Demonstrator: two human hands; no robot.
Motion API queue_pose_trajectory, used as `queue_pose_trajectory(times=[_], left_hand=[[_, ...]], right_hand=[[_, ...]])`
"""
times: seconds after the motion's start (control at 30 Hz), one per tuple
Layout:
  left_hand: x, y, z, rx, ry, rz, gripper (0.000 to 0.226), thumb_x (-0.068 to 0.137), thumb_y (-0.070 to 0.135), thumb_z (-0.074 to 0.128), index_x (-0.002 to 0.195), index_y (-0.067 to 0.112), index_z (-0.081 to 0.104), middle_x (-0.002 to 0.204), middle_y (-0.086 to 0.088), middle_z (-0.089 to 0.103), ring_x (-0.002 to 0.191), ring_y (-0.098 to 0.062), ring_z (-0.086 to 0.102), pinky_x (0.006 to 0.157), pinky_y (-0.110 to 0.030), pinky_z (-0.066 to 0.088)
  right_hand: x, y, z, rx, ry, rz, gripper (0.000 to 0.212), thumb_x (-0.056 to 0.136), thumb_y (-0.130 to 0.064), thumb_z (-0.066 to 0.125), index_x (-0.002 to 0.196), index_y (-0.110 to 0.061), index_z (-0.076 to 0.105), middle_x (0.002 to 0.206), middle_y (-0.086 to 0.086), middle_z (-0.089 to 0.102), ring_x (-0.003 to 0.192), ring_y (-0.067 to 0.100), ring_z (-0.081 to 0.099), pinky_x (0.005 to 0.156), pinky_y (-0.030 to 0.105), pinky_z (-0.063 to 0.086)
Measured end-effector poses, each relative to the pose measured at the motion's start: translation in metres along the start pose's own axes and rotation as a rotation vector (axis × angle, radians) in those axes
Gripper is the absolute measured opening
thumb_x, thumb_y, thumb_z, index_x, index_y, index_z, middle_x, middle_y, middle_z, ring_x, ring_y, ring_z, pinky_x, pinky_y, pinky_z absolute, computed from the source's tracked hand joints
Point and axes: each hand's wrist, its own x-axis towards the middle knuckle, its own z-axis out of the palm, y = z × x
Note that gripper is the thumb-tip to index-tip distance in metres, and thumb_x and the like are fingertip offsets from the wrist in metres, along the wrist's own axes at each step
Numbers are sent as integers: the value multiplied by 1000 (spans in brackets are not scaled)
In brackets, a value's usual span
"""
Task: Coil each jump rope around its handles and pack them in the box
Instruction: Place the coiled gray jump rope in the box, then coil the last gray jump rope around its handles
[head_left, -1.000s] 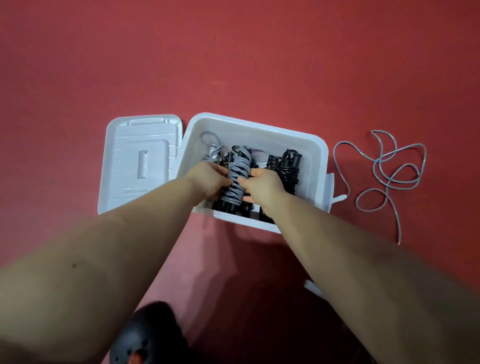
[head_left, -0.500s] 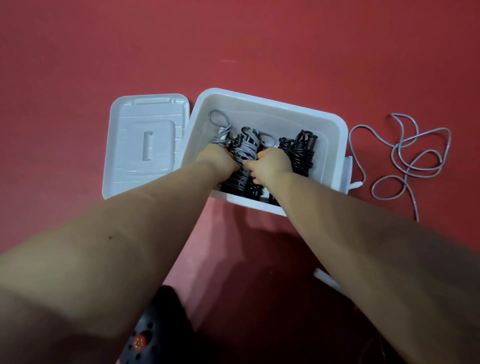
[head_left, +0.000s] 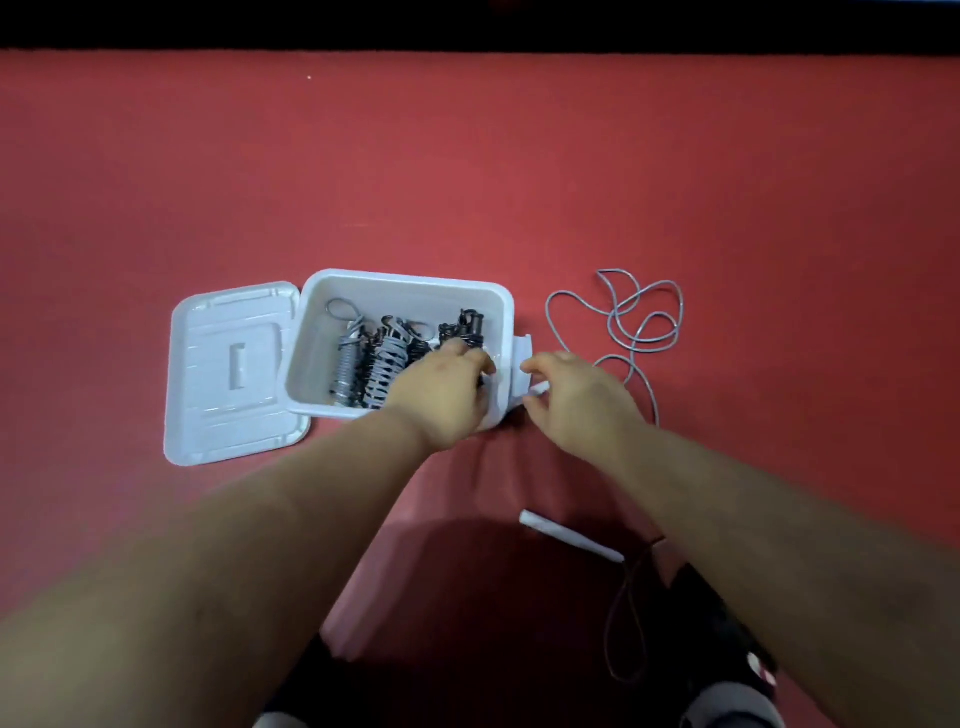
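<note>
The white box (head_left: 405, 283) stands open on the red floor. Inside it lie a grey coiled rope (head_left: 347, 364), a pale grey coiled rope (head_left: 387, 364) and a black coiled rope (head_left: 470, 325). My left hand (head_left: 441, 395) reaches into the box's right end, fingers curled over the black coil. My right hand (head_left: 576, 400) is outside the box's right wall, with thumb and fingers spread on either side of a white handle (head_left: 537, 388). That handle's loose grey rope (head_left: 639, 322) sprawls on the floor to the right. Its second white handle (head_left: 569, 535) lies nearer me.
The box's white lid (head_left: 234, 374) lies flat against the box's left side. A thin dark cord (head_left: 618, 618) and my dark shoes (head_left: 727, 649) are at the bottom right. A black strip runs along the far edge of the red floor (head_left: 467, 156).
Both hands left the pale grey coil. My left hand moved right to the black coil. My right hand came out of the box to the white handle. The view pulled back.
</note>
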Motion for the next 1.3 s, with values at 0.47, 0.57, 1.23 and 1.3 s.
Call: queue_pose_trajectory(times=[0.47, 0.57, 1.23, 1.3], left_hand=[[-2, 36, 146, 119, -515, 7, 56, 93, 27, 51, 145, 23, 31, 151, -4, 28, 135, -27, 34, 107, -38, 33], [5, 29, 175, 84, -501, -1, 60, 91, 29, 53, 146, 25, 30, 154, -2, 23, 137, -25, 31, 110, -37, 31], [-15, -2, 89, 176, -423, 164, 29, 90, 28, 58, 115, 13, 56, 126, -8, 53, 117, -27, 52, 93, -32, 40], [-27, 0, 48, 178, -369, 161, 31, 89, 30, 60, 115, 13, 57, 125, -9, 54, 116, -28, 53, 92, -31, 40]], right_hand=[[-29, 90, 56, -186, -408, 112, 47, 87, -34, 58, 129, -18, 46, 130, 7, 51, 120, 28, 50, 96, 36, 43], [-36, 95, 86, -160, -479, 89, 47, 86, -39, 58, 126, -16, 49, 128, 7, 51, 119, 26, 50, 95, 34, 42], [-53, 64, 74, -223, -480, 11, 28, 85, -32, 58, 109, -17, 55, 117, 6, 58, 108, 27, 56, 84, 31, 43], [-55, 45, 44, -236, -453, 1, 28, 86, -33, 59, 109, -17, 55, 116, 5, 59, 107, 26, 57, 84, 31, 44]])
